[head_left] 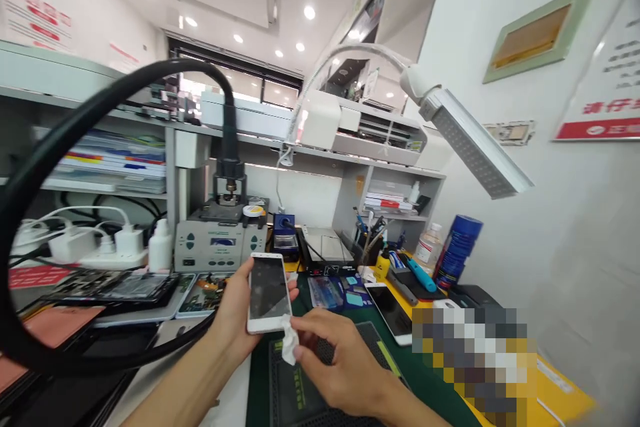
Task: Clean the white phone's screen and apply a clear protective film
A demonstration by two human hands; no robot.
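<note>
My left hand [234,310] is wrapped round a white smartphone [270,290], holding it upright with its dark screen turned toward me. Smudges or reflections show on the glass. In my right hand [337,360] a crumpled white tissue [289,341] is pinched between thumb and fingers, at the phone's lower right corner. The tissue's top overlaps the phone's bottom edge. Below both hands lies a black work mat [285,400] with yellow-green markings. A second white phone [390,312] rests on the green surface to the right.
Hot-air station [220,243] stands behind the left hand, its thick black hose [60,140] looping across the left side. Opened devices [120,283] lie at left. A blue spray can [457,250], bottle [429,245] and turquoise tool [421,273] stand or lie at right, under a lamp [480,143].
</note>
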